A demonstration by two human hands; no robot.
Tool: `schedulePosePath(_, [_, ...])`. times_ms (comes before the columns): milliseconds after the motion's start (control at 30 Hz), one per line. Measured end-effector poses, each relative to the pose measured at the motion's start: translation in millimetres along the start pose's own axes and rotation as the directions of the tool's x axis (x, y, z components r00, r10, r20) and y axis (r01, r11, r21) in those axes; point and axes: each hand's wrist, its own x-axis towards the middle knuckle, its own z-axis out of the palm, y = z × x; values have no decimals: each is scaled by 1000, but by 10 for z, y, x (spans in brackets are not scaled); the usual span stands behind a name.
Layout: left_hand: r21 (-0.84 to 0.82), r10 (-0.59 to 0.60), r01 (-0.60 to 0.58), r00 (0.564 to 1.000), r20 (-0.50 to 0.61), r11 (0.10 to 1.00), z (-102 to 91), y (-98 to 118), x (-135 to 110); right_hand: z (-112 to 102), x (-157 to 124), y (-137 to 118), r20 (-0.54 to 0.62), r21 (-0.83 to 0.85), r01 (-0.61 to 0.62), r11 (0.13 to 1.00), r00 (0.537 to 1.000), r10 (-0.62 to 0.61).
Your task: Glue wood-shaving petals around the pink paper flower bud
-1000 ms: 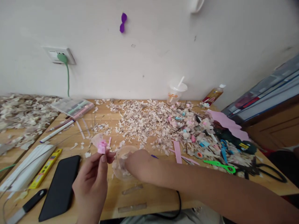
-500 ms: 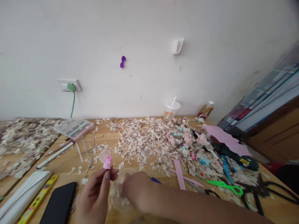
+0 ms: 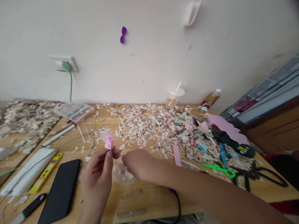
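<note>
My left hand is closed in a pinch on a small pink paper flower, held upright above the table. A pale, translucent petal stands out behind its top. Beside it, my right hand reaches down into a clear plastic bowl with whitish petals inside. The right fingers are curled and mostly turned away from view, and what they hold is hidden. The bowl's far side lies partly behind this hand.
Dried petals cover the table's middle. At left are a black phone, yellow level, white strips and a knife. Green scissors, a tape roll, a cup and a bottle are right.
The view has tilted down, showing more of the table's front edge. My left hand still holds the pink flower. My right hand stays at the bowl, whose whitish petals now show more.
</note>
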Motion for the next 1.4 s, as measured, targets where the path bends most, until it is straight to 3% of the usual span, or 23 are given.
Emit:
schedulePosePath(200, [-13, -57, 59, 991, 119, 998, 2, 29, 53, -659, -429, 26, -169, 302, -124, 945, 969, 181])
schedulePosePath(300, [-34, -121, 131, 970, 212, 991, 104, 136, 45, -809, -706, -25, -245, 440, -119, 890, 938, 246])
schedulePosePath(433, [-63, -157, 184, 941, 301, 981, 281, 244, -10, -885, -1002, -191, -387, 600, 15, 800, 881, 274])
schedulePosePath(500, [-64, -157, 192, 920, 358, 979, 374, 273, -36, -883, -1082, -248, -502, 545, 74, 835, 826, 255])
schedulePosePath(600, [-86, -143, 194, 901, 410, 977, 511, 305, -72, -864, -1128, -256, -639, 300, 95, 949, 759, 126])
schedulePosePath(733, [-84, -142, 203, 874, 465, 975, 649, 352, -102, -880, -1129, -190, -688, 78, 118, 990, 725, -33])
schedulePosePath(900, [-44, -176, 233, 834, 522, 972, 702, 359, -86, -939, -1144, -155, -694, 64, 144, 987, 717, -60])
schedulePosePath(1033, [-50, -179, 240, 834, 522, 970, 695, 282, -91, -940, -1168, -135, -657, 178, 114, 977, 753, 32])
schedulePosePath(1133, [-16, -195, 242, 816, 544, 970, 681, 229, -107, -936, -1168, -105, -668, 225, 126, 966, 742, 58])
schedulePosePath(1400, [9, -120, 133, 865, 487, 991, 741, 347, -120, -942, -1205, -62, -647, 158, 218, 963, 760, -66])
